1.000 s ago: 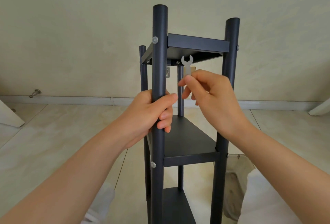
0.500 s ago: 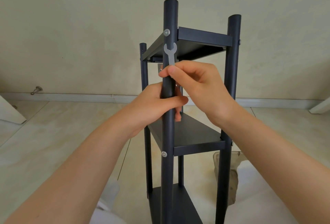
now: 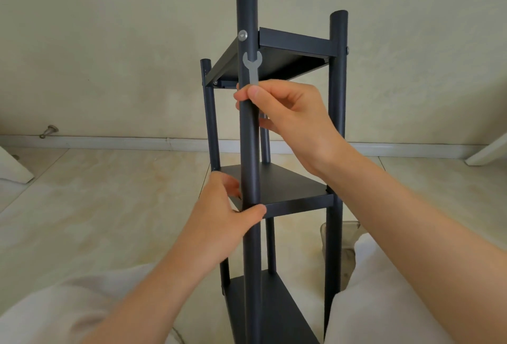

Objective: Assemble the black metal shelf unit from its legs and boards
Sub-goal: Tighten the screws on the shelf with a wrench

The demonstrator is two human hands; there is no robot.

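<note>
The right hand pinches a small flat wrench between thumb and fingers, open end up, just under the bolt in the front leg. Well below it, the left hand grips that same leg at the middle board of the standing shelf unit

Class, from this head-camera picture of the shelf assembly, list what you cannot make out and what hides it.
Head view: the wrench, its lower handle hidden inside the right hand.
Head view: the middle board, its front joint covered by the left hand gripping the front leg.
Head view: the shelf unit, its feet cut off by the bottom edge.
Head view: the clear container, its contents half hidden behind the shelf unit.
</note>
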